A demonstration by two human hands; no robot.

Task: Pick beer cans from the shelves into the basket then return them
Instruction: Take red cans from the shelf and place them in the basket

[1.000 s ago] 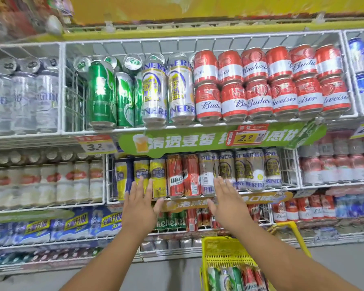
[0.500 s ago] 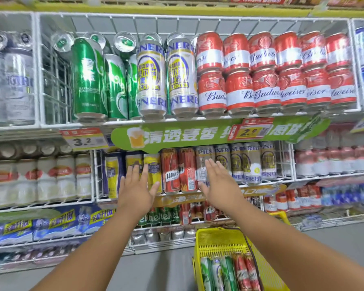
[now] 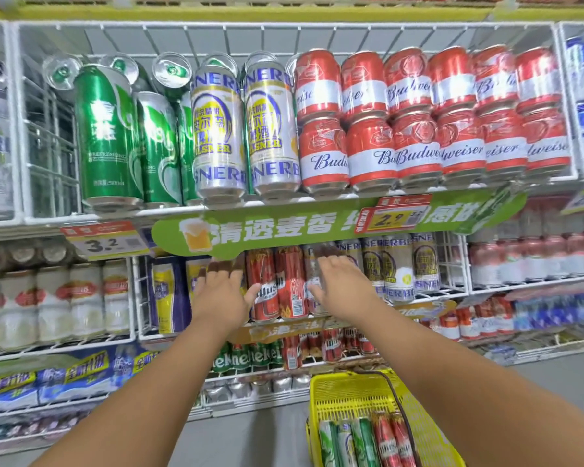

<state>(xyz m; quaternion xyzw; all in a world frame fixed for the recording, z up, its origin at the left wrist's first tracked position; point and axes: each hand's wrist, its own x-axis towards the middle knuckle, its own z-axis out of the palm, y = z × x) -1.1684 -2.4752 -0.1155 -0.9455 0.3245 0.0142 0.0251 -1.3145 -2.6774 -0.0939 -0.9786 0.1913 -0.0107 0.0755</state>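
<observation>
Both my hands reach into the middle shelf under the green banner. My left hand is spread open in front of a yellow can, its thumb beside the red cans. My right hand is spread open over a silver Pilsner can, just right of the red cans. Neither hand holds anything. The fingertips lie in the banner's shadow. A yellow basket stands on the floor at the lower right, holding several cans, green, silver and red, lying side by side.
The top shelf holds tall green cans, silver Pilsner cans and stacked red Budweiser cans. A green banner with price tags overhangs the middle shelf. White wire dividers separate the bays. Lower shelves carry Heineken cans and blue packs.
Both hands have moved forward and up into the middle shelf, closer to the red and silver cans. The view has shifted nearer to the shelves.
</observation>
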